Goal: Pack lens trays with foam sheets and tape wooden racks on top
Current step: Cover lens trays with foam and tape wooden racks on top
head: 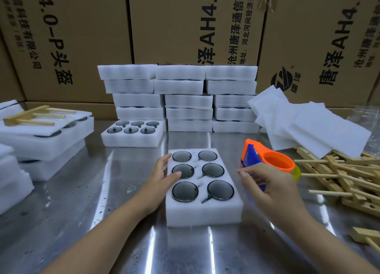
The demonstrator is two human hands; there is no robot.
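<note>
The person's left hand (162,175) lay flat-fingered along the left edge of a white foam lens tray (203,212). Its fingers were nearly straight against the tray's side, and its thumb tip rested on the rim of the middle-left lens. It steadied the tray rather than gripping it. The right hand (267,187) hovered just beside the tray's right edge with its fingers loosely curved and nothing plainly held. An orange and blue tape dispenser (275,160) sat directly behind that hand; whether they touched could not be told. The tray sat in front of the person, uncovered, with six dark round lenses (220,190) seated in two columns of three. The step in hand was probably covering it. That would go best with the thumb kept off the glass, the tray held square, and a sheet laid edge to edge over it before a rack and tape went on. Loose foam sheets (308,125) were heaped to the right, above a tangle of wooden racks (339,181). The surface was a shiny, scuffed metal table (102,201). Behind the tray stood another open tray (131,138) and a tall stack of closed foam trays (185,96). At far left one rack (30,115) lay on more foam trays. Printed cardboard boxes (82,37) walled the back.
</note>
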